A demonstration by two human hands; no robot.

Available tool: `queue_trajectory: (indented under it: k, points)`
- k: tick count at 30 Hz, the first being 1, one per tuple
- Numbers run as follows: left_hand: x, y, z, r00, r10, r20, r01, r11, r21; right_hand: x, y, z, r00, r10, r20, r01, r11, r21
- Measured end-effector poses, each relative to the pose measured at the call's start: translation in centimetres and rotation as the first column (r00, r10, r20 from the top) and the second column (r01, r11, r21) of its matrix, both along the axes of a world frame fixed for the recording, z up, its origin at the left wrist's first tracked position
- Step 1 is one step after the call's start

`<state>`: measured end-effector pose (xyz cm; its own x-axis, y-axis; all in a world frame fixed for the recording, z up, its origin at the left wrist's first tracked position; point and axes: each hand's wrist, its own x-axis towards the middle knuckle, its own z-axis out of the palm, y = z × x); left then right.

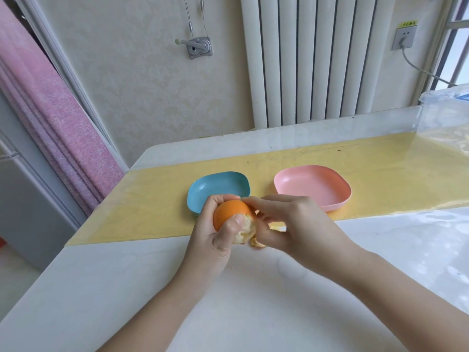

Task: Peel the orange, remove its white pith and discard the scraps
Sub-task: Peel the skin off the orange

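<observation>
My left hand (215,235) grips a partly peeled orange (228,212) above the table, thumb resting on it. The top of the fruit still wears smooth orange skin; the lower right side shows pale pith (245,231). My right hand (286,222) pinches the peel at the fruit's right edge, and a loose strip of peel (256,242) hangs below its fingers. Behind the hands lie a blue dish (203,189) and a pink dish (314,186), both holding nothing.
A yellow mat (152,199) under a clear cover runs across the white table (127,288). A clear plastic box (444,118) stands at the far right. A radiator (304,59) and a pink curtain (50,118) are behind the table.
</observation>
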<state>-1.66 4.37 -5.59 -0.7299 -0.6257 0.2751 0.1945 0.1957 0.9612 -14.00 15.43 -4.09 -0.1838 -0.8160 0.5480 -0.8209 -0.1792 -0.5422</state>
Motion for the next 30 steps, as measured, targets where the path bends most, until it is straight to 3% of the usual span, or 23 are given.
queue_trajectory:
  k: [2,4,8,14,30]
  points:
    - [0.1,-0.2,0.1,0.999,-0.036,-0.002,0.036,0.997,0.073,-0.8,0.2,0.2,0.975,0.11,0.194,-0.114,0.993,0.01]
    - [0.1,-0.2,0.2,0.997,-0.076,-0.002,0.075,0.99,0.118,-1.2,0.2,0.2,0.953,0.16,0.256,-0.166,0.986,-0.002]
    - [0.0,-0.1,0.1,0.992,-0.127,0.008,0.126,0.986,0.107,-1.3,0.3,0.2,0.976,0.147,0.158,-0.144,0.989,-0.026]
    - [-0.1,0.1,0.0,0.996,-0.092,0.008,0.091,0.991,0.094,-0.4,0.1,-0.1,0.991,-0.004,-0.134,-0.002,0.999,-0.047]
    - [-0.1,0.2,0.1,0.995,-0.093,-0.023,0.095,0.993,0.073,1.0,0.0,-0.1,0.94,-0.122,-0.318,0.088,0.989,-0.12]
